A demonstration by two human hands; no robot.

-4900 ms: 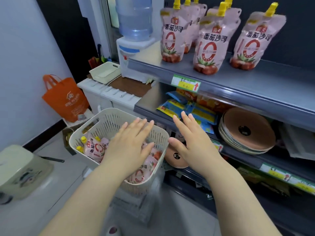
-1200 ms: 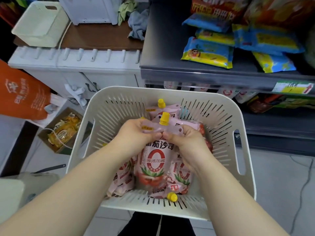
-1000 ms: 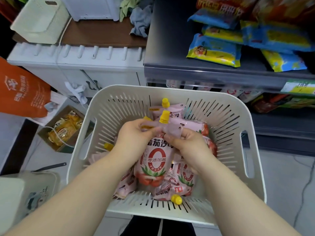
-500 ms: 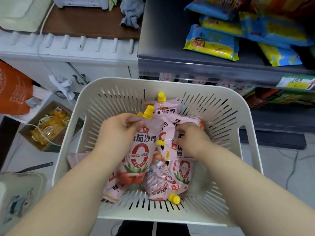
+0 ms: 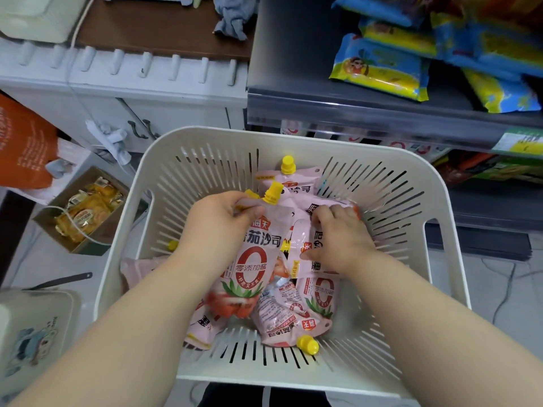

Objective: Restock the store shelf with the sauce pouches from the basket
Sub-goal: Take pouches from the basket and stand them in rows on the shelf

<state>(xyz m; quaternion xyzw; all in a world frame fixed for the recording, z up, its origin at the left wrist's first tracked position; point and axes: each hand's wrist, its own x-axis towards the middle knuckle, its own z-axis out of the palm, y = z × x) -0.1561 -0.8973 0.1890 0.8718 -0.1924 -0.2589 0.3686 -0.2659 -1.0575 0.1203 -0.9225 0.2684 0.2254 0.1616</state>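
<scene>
A cream slotted basket [image 5: 440,259] fills the middle of the view and holds several pink sauce pouches with yellow caps. My left hand [image 5: 216,227] grips one pouch [image 5: 249,271] by its top, just under the yellow cap, and the pouch hangs upright above the pile. My right hand [image 5: 338,239] is down in the basket, its fingers curled round the upper part of a second pouch [image 5: 316,251] that lies on the others. More pouches [image 5: 286,314] lie flat at the bottom. The grey store shelf [image 5: 352,113] runs across the upper right.
Blue and yellow snack packets [image 5: 379,66] lie on the grey shelf. A white cabinet [image 5: 123,83] stands at the upper left, an orange bag [image 5: 23,142] at the left edge. A cardboard box of wrapped goods [image 5: 82,212] sits on the floor beside the basket.
Both hands went from above the basket down into it and lifted one pouch together. The right hand then let go of it and took hold of a second pouch in the pile.
</scene>
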